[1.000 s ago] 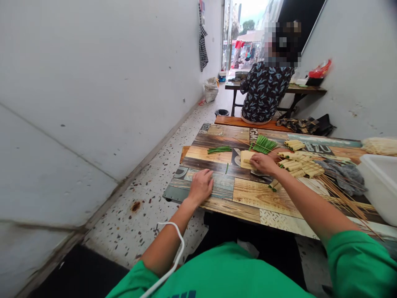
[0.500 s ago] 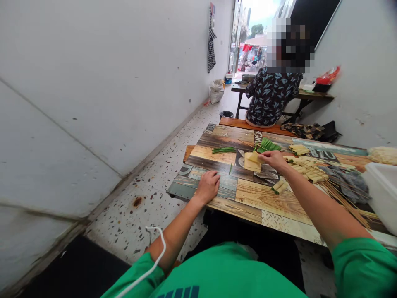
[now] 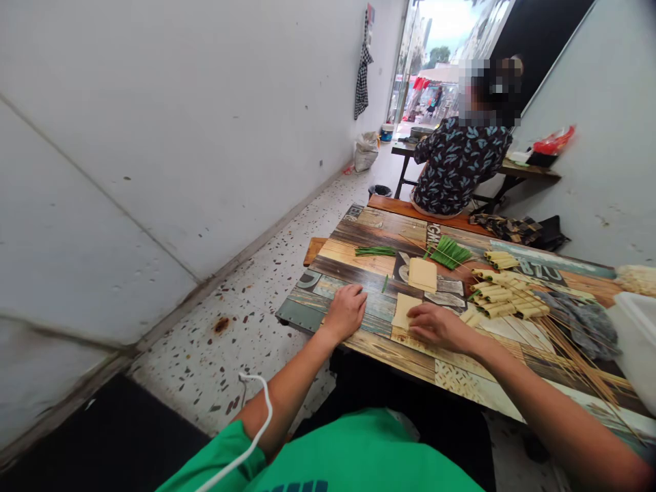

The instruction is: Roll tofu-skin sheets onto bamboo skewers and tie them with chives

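My left hand (image 3: pixel 347 311) rests on the table near its front edge, fingers lying on the surface, holding nothing. My right hand (image 3: pixel 435 326) is at the right edge of a thin yellowish tofu sheet (image 3: pixel 406 309) lying on the table, its fingers curled on it. Behind that sheet sits a stack of the same tofu sheets (image 3: pixel 423 275). A short green chive piece (image 3: pixel 385 283) lies left of the stack. Cut chives lie in a larger pile (image 3: pixel 451 253) and a smaller bundle (image 3: pixel 376 251). Several tofu rolls with green inside (image 3: pixel 495 294) lie right of my right hand.
Thin wooden skewers (image 3: pixel 579 355), a grey cloth (image 3: pixel 581 321) and a white plastic tub (image 3: pixel 635 335) are at the right. Beyond the wood-patterned table (image 3: pixel 359 266), a person (image 3: pixel 461 164) sits on a bench (image 3: pixel 389 203). A white wall (image 3: pixel 205 137) stands left.
My right hand has drawn a tofu sheet off the stack and brought it toward me, onto the table. The left hand stays in place. The view has shifted slightly.
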`<state>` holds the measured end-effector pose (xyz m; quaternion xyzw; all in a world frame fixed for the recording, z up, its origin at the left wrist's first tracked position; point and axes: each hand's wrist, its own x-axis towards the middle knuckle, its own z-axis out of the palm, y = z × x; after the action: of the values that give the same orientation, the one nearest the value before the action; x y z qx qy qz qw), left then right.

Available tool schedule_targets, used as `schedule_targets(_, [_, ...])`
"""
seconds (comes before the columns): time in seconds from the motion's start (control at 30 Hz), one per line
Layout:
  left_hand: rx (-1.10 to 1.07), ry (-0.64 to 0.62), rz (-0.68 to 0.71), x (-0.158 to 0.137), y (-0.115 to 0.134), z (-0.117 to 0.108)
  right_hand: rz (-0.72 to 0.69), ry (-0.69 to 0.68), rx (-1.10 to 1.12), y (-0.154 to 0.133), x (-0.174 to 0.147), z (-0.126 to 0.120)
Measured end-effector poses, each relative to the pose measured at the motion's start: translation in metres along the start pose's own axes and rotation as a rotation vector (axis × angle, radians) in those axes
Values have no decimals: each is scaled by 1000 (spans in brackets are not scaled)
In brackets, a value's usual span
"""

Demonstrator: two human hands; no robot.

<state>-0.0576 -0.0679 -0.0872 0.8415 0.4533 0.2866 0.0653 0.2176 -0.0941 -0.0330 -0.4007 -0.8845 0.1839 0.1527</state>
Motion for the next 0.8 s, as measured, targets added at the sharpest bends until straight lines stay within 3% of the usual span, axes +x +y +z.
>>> schedule_targets(0.07, [7,-13,3,0,2,-2,8,10,-49,0,9,0])
schedule_targets(0.17, [21,-21,9,0,4,-3,109,71,-234,15,56,-9])
schedule_targets(0.3, [24,2,20,-1,3,-2,299,-80,-552,33,146,-11])
schedule_targets(0.43, [30,1,20,-2,1,0,352,-141,-627,43,202,0])
schedule_targets(0.63, [34,-3,14,-1,3,-4,280,-152,-590,61,209,7])
schedule_targets(0.8, [-38,6,-9,0,3,-4,292,-102,-517,64,202,-7])
